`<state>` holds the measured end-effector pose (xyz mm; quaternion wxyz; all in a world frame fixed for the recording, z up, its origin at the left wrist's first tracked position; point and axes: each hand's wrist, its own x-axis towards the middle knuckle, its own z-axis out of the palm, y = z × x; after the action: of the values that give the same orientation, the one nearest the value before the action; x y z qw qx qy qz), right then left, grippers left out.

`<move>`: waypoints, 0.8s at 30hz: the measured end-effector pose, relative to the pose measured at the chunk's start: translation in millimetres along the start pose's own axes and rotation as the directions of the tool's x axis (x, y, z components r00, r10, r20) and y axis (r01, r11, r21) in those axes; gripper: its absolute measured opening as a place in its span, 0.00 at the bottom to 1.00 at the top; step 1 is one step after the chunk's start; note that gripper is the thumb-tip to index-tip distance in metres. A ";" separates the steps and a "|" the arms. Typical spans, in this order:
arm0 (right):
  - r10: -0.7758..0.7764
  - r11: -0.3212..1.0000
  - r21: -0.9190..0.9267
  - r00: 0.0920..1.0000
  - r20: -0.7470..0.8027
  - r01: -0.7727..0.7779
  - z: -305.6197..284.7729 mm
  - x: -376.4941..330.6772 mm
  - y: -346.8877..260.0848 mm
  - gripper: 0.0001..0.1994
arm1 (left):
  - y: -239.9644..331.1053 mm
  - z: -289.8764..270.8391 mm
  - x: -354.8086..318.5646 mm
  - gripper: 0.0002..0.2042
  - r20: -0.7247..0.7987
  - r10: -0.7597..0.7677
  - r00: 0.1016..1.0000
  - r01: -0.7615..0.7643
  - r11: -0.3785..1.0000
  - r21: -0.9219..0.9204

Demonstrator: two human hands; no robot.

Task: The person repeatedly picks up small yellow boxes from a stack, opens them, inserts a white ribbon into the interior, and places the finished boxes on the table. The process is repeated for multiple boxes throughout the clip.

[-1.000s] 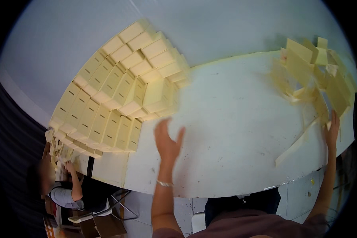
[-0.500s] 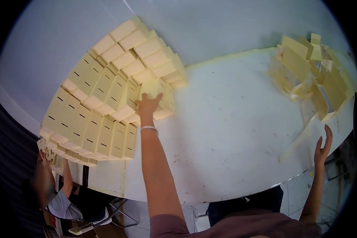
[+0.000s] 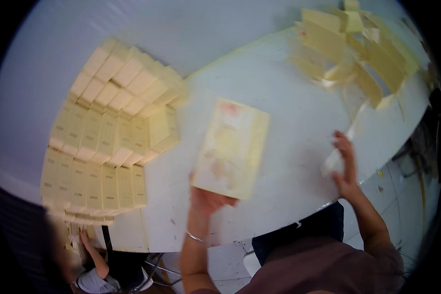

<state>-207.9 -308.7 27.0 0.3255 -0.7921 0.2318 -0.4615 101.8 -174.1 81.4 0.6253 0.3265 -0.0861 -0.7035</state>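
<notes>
A pale yellow box (image 3: pixel 226 147) with a printed picture on its broad face is raised above the white table. My left hand (image 3: pixel 211 200) grips it at its lower end, and a silver bangle circles that wrist. To the right, my right hand (image 3: pixel 347 166) holds nothing, its fingers apart and slightly blurred, over the table near its front edge. A whitish strip (image 3: pixel 332 162) lies just left of those fingers. Stacked pale yellow boxes (image 3: pixel 110 132) stand in tiers at the left of the table.
A loose heap of folded yellow card pieces (image 3: pixel 357 54) sits at the far right of the white table (image 3: pixel 279 206). A grey wall rises behind. At lower left, another person (image 3: pixel 95 279) in a grey top sits, one hand by the boxes. A dark chair (image 3: pixel 299 230) stands at the front edge.
My left hand has lifted one box off the stack and brought it right and nearer. My right hand has moved left over the table. The whole view has shifted.
</notes>
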 end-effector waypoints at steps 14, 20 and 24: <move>0.201 0.863 -0.500 0.956 0.215 -0.069 -10.2 14.7 27.0 0.21 | -87.4 121.1 72.6 0.42 0.077 0.248 0.966 0.117 -0.678 0.725; 0.188 0.623 -0.767 0.981 -0.046 -0.155 -53.1 5.2 40.2 0.26 | -79.5 144.3 106.2 0.42 -0.148 0.001 0.989 0.096 -0.762 0.640; 0.187 0.980 -0.120 0.951 0.246 -0.161 3.0 -1.3 -14.5 0.31 | -85.7 140.0 109.3 0.40 -0.144 0.021 0.989 0.111 -0.750 0.653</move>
<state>-204.9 -297.1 35.7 0.3526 -0.8366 0.2792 -0.3126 -48.7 -299.2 105.8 -0.1263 0.7287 -0.6440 -0.1957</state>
